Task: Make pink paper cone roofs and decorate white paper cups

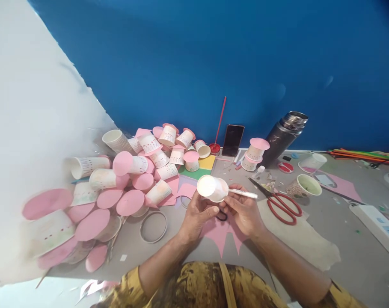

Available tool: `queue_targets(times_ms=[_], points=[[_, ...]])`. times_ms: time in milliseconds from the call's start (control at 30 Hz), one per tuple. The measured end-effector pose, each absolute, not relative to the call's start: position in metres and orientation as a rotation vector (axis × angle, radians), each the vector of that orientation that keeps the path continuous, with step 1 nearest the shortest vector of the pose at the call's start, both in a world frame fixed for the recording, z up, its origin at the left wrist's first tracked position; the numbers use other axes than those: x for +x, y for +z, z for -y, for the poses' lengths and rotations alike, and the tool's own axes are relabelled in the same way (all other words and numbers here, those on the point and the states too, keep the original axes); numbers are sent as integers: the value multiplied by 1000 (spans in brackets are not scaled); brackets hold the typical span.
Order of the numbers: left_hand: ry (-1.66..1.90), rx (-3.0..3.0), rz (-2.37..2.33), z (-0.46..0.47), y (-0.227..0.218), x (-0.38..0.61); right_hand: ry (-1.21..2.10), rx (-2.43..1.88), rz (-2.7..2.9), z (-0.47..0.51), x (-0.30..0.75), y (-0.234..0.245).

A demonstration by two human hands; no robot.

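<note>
A white paper cup (212,188) is held up in front of me, tilted with its round pale end toward me. My left hand (199,216) is closed around its lower left side. At the cup's right, my right hand (244,209) grips a slim white marker (244,193) that points right, and its fingertips touch the cup. Beneath both hands lies a pink paper (213,237) with a jagged cut edge. A dark loop (221,216), perhaps a scissors handle, shows partly between the hands. Red-handled scissors (282,208) lie open just right of my right hand.
Many paper cups with pink discs (130,202) crowd the left. A tape ring (153,227) lies nearby. Behind stand a phone (233,140), a dark flask (282,139) and two stacked cups (256,153). A patterned cup (304,186) and a power strip (378,226) are on the right.
</note>
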State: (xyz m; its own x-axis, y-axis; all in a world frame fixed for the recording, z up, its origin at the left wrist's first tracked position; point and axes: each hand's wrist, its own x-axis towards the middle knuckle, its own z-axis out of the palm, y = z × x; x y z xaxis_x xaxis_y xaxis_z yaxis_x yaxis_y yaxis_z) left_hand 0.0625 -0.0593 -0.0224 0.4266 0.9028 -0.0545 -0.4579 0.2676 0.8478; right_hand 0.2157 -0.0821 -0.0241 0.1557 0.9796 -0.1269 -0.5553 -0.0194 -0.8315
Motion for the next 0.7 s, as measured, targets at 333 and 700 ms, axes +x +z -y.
queue_targets(times_ms=[333, 700], points=[[1163, 764, -723, 48, -25, 59, 1446, -941, 501, 84, 206, -25], [934, 346, -687, 24, -25, 35, 257, -1560, 1654, 69, 266, -45]])
